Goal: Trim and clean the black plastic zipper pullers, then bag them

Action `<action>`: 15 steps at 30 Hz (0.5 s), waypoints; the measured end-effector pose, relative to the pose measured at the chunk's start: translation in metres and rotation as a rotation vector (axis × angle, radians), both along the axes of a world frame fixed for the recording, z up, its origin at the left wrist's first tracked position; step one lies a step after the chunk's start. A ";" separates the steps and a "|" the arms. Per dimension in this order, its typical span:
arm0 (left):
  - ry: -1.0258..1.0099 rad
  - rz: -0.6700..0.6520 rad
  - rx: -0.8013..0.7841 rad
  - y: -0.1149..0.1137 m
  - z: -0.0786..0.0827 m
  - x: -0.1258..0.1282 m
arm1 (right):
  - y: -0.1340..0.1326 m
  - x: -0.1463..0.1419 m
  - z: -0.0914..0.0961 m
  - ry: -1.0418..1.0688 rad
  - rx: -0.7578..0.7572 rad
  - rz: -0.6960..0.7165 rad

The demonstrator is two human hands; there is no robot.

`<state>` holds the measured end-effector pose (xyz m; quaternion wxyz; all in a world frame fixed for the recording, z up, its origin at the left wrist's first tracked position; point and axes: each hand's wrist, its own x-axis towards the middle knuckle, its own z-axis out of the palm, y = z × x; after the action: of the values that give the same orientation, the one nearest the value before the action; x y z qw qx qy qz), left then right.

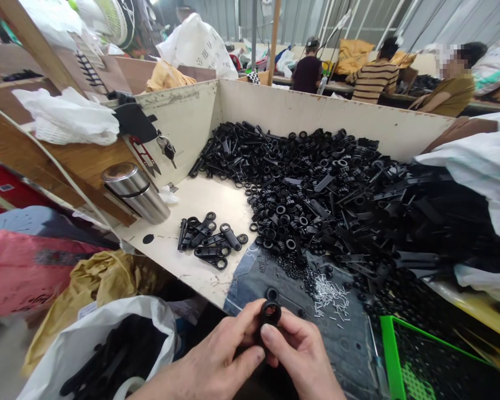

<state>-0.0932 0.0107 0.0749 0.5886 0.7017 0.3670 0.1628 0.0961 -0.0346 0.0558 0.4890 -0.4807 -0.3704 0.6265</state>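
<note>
Both my hands meet at the bottom middle of the view. My left hand (216, 361) and my right hand (302, 355) pinch one small black plastic ring part (270, 313) between thumbs and fingers, above a piece of blue denim (250, 278). Just beyond lies a scatter of small white pins (331, 297). A big heap of black plastic parts (316, 189) fills the white-walled table bin. A small separate group of black strap-like pieces (210, 239) lies on the bare table to the left.
A steel flask (135, 191) lies at the bin's left edge by red snips (145, 155) and keys. A white bag of black parts (108, 350) sits bottom left, a green crate (425, 361) bottom right. Three people sit at the back.
</note>
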 end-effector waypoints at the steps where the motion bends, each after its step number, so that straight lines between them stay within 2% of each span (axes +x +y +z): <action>1: 0.022 -0.008 0.001 -0.001 0.001 0.000 | -0.002 0.000 -0.001 -0.007 0.002 -0.003; 10: 0.054 -0.032 0.112 -0.002 0.005 0.007 | -0.002 0.000 0.005 -0.006 0.051 -0.013; 15: 0.046 -0.094 0.185 0.006 0.026 0.011 | 0.002 0.004 0.016 -0.020 0.071 0.014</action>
<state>-0.0820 0.0170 0.1007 0.5197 0.7730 0.3306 0.1519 0.1001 -0.0325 0.0716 0.4976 -0.4667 -0.4004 0.6117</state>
